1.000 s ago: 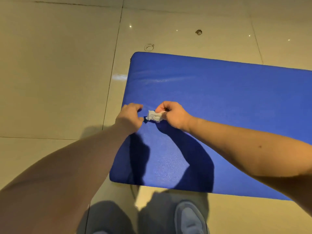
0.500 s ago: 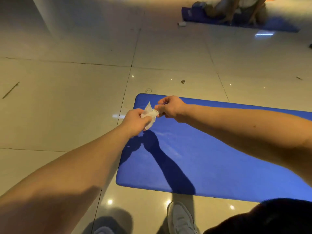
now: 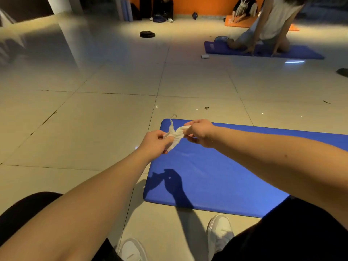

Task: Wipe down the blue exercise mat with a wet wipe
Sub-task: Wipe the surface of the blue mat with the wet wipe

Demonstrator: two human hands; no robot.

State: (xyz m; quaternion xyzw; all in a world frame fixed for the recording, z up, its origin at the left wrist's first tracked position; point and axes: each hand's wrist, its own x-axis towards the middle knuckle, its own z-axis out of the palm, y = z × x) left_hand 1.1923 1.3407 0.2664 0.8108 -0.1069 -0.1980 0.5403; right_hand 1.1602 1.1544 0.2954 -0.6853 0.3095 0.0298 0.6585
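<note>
Wet wipe [image 3: 175, 135], crumpled, is held in the air over the blue exercise mat [image 3: 226, 176], at its 10 o'clock corner — left hand [image 3: 155, 141] pinches one end, right hand [image 3: 200, 132] the other. Risk: hard pull likely tears it; slipped pinch drops it on floor [image 3: 94, 129] at 9 o'clock.

wet wipe [image 3: 176, 135] raised, stretched open wider

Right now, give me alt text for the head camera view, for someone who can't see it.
The left hand and right hand pinch a crumpled white wet wipe between them, above one end of a blue exercise mat lying on a pale tiled floor. Farther off, another person kneels on a second blue mat.
</note>
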